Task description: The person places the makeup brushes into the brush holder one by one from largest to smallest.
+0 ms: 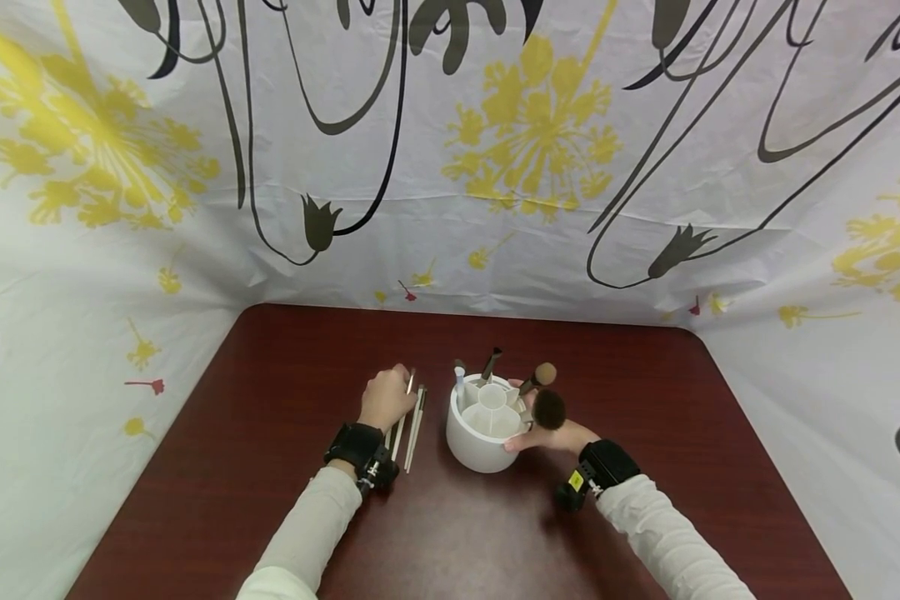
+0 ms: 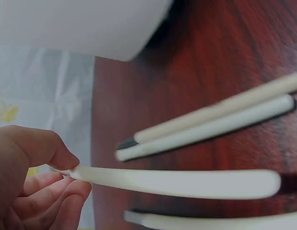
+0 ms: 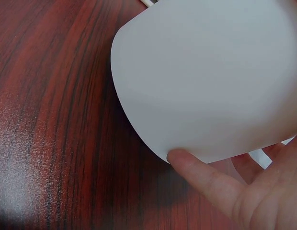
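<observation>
My left hand (image 1: 386, 402) pinches a makeup brush (image 2: 187, 184) by its narrow end, between thumb and fingers; the pale handle points away from the fingertips. Loose beside it on the table are several more thin brushes (image 1: 415, 433), with pale handles. A white round brush holder (image 1: 478, 450) with inner compartments stands just to their right. My right hand (image 1: 553, 437) grips this holder from its right side, thumb (image 3: 196, 167) on the near wall and other fingers partly hidden behind. In the holder stand a large fluffy brush (image 1: 548, 409), a rounder tan one (image 1: 544, 374) and smaller brushes at the back.
Everything rests on a dark red-brown wooden table (image 1: 607, 367) with rounded far corners. A white cloth (image 1: 390, 275) printed with yellow flowers and grey stems hangs behind and at both sides. Each wrist wears a black camera strap (image 1: 358, 446).
</observation>
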A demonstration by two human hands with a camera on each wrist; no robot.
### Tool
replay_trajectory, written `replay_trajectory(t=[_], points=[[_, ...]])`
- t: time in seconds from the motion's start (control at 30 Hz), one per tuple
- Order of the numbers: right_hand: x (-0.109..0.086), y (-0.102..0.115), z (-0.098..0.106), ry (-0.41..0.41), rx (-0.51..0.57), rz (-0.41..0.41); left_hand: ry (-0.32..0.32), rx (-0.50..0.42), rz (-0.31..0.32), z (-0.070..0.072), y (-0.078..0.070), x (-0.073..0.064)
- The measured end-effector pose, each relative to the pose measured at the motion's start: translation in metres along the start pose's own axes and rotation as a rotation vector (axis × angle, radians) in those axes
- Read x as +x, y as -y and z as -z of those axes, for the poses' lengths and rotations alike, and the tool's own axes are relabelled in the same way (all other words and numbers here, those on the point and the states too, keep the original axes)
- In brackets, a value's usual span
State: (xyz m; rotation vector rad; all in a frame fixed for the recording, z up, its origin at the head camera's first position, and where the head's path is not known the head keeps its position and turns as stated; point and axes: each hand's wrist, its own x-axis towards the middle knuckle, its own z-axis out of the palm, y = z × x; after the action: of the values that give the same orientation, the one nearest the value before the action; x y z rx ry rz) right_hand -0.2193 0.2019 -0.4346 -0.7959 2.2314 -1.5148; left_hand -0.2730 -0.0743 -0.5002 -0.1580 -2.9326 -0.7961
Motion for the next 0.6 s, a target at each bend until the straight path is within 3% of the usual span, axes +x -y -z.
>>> replay_trajectory(t=[0.37, 0.6], points=[[-0.001, 0.003, 0.000, 0.004, -0.039, 0.000, -0.028, -0.086, -0.022, 0.014, -0.018, -0.003], [-0.002, 0.003, 0.001, 0.008, -0.007, -0.010, -0.065, -0.132, -0.045, 0.027, -0.029, -0.004]])
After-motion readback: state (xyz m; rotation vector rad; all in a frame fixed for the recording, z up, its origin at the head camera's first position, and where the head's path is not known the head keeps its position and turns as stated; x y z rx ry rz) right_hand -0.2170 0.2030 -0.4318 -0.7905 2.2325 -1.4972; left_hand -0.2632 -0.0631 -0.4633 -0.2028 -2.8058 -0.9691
